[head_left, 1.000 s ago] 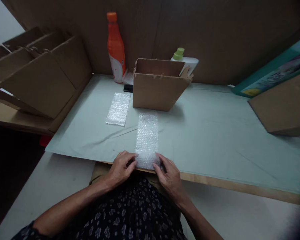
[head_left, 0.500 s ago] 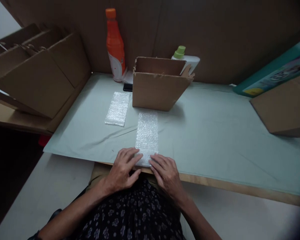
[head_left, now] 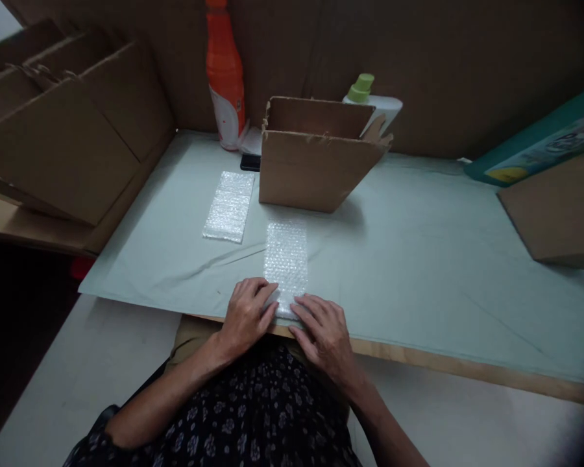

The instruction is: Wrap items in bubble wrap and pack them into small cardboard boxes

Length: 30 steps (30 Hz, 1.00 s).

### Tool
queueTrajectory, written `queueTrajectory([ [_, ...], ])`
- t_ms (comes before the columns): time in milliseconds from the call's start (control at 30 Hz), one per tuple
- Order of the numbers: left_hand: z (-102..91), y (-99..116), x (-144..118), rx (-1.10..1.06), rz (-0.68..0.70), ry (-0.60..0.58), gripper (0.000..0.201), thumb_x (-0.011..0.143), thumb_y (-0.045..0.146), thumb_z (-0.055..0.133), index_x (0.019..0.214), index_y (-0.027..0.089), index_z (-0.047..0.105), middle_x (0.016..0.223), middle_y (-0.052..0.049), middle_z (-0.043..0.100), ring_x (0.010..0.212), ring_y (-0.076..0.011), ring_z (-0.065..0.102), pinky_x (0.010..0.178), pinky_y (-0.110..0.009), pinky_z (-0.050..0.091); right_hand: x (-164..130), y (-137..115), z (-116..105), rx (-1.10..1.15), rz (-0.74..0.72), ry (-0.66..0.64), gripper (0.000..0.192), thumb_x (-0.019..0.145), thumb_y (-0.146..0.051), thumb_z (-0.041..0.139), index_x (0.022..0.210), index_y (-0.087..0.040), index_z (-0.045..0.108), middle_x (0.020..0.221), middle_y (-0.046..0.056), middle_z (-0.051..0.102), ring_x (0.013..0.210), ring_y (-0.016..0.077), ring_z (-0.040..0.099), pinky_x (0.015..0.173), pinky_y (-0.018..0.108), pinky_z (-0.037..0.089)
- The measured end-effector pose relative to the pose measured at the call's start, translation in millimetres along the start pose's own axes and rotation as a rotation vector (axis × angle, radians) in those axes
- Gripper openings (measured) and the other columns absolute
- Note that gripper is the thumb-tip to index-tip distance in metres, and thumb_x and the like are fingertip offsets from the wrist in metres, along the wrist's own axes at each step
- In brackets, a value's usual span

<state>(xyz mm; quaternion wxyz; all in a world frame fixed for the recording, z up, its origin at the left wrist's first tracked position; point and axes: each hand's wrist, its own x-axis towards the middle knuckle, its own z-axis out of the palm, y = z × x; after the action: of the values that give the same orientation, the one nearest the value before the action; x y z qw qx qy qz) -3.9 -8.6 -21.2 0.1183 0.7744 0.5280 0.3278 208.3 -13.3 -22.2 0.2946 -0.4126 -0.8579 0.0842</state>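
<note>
A narrow piece of bubble wrap [head_left: 286, 253] lies lengthwise at the table's front edge, its near end between my hands. My left hand [head_left: 247, 314] is closed at the near left corner, thumb and index finger gripping the wrap. My right hand [head_left: 324, 331] rests at the near right corner, fingertips on the wrap's edge and thumb apart, lower, by the table edge. The near end looks doubled over, though the fingers partly hide it. A second flat bubble wrap piece [head_left: 228, 206] lies farther back on the left.
An open cardboard box [head_left: 316, 172] stands beyond the wrap. Behind it are an orange bottle [head_left: 224, 78], a black flat object [head_left: 250, 162] and a white bottle with a green cap [head_left: 363, 87]. Cardboard dividers [head_left: 78, 143] stand left; a green pack [head_left: 530, 146] and another carton [head_left: 559, 214] stand right.
My left thumb has moved up from the table edge onto the wrap, toward the index finger. My right hand stays at the right corner. The view has tilted slightly down.
</note>
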Motion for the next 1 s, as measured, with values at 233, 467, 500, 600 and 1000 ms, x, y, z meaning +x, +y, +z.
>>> queueTrajectory([
  [233, -14.7, -2, -14, -0.173, 0.081, -0.067, 0.030, 0.095, 0.017, 0.057, 0.125, 0.019, 0.061, 0.110, -0.010, 0.070, 0.106, -0.0250, 0.061, 0.095, -0.044, 0.048, 10, 1, 1, 0.217, 0.100, 0.002, 0.019, 0.099, -0.022, 0.058, 0.117, -0.022, 0.065, 0.099, 0.004, 0.076, 0.087, 0.0198, 0.069, 0.079, 0.038, 0.052],
  [467, 1.9, -13, 7, -0.043, -0.092, -0.001, 0.029, 0.097, 0.023, 0.055, 0.124, 0.016, 0.063, 0.108, -0.012, 0.070, 0.100, -0.0258, 0.061, 0.088, -0.043, 0.049, 11, 5, 4, -0.035, 0.090, 0.101, 0.029, 0.098, -0.028, 0.059, 0.126, -0.021, 0.062, 0.127, 0.014, 0.068, 0.114, 0.0275, 0.064, 0.091, 0.045, 0.050],
  [500, 3.3, -14, 10, -0.016, -0.096, 0.017, 0.030, 0.097, 0.024, 0.056, 0.126, 0.016, 0.062, 0.113, -0.013, 0.068, 0.104, -0.0266, 0.061, 0.091, -0.044, 0.049, 11, 5, 4, -0.066, 0.060, 0.073, 0.030, 0.098, -0.028, 0.060, 0.127, -0.021, 0.061, 0.131, 0.014, 0.066, 0.117, 0.0289, 0.062, 0.093, 0.046, 0.049],
  [600, 1.0, -13, 9, -0.024, -0.033, 0.042, 0.037, 0.095, 0.031, 0.061, 0.131, 0.019, 0.059, 0.125, -0.015, 0.063, 0.115, -0.0284, 0.059, 0.098, -0.046, 0.047, 12, 6, 5, -0.099, 0.010, 0.006, 0.029, 0.096, -0.022, 0.060, 0.125, -0.020, 0.063, 0.129, 0.013, 0.068, 0.119, 0.0293, 0.061, 0.095, 0.047, 0.048],
  [1000, -1.3, -16, 13, -0.140, -0.027, -0.047, 0.036, 0.097, 0.021, 0.056, 0.133, 0.017, 0.057, 0.106, -0.010, 0.072, 0.099, -0.0249, 0.062, 0.089, -0.041, 0.049, 8, 4, -3, -0.030, 0.122, 0.083, 0.036, 0.098, -0.030, 0.059, 0.133, -0.024, 0.059, 0.131, 0.013, 0.066, 0.117, 0.0289, 0.062, 0.094, 0.046, 0.048],
])
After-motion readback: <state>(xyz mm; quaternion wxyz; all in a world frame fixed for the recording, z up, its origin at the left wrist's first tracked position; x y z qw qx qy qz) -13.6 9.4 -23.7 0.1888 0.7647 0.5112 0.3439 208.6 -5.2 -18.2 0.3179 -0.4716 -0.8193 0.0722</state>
